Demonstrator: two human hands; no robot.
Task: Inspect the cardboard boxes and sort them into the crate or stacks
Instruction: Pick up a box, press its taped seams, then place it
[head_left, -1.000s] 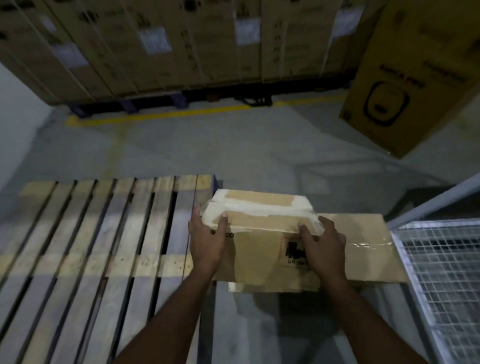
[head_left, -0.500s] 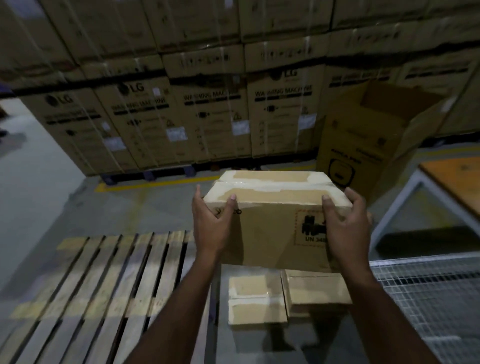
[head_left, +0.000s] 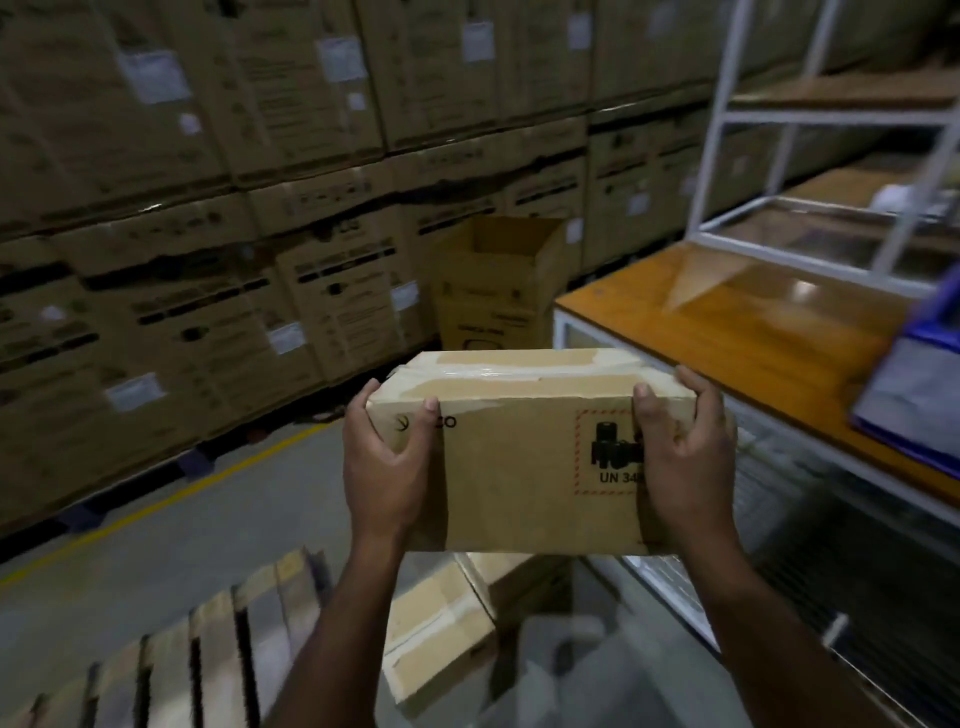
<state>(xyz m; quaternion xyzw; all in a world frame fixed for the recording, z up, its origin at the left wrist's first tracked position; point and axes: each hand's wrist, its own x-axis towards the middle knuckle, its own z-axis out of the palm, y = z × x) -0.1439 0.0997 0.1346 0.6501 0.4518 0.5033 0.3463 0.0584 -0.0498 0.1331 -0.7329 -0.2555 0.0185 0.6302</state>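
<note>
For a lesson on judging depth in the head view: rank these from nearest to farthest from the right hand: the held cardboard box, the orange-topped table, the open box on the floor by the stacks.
1. Held cardboard box: gripped by the right hand.
2. Orange-topped table: just to its right.
3. Open box: ahead, against the stacks.

A box (head_left: 524, 452) is held up at the centre, the left hand (head_left: 387, 467) on its left end and the right hand (head_left: 685, 457) on its right end. Below it, two more boxes (head_left: 441, 629) lie on the floor, with a pallet (head_left: 197, 670) at near left and a wire crate (head_left: 810, 597) at near right. Far behind stands a wall of stacked cartons (head_left: 234, 234) with an open carton (head_left: 498, 280) before it, and a counter (head_left: 727, 332) lies to the right under a shelf rack (head_left: 831, 119).
</note>
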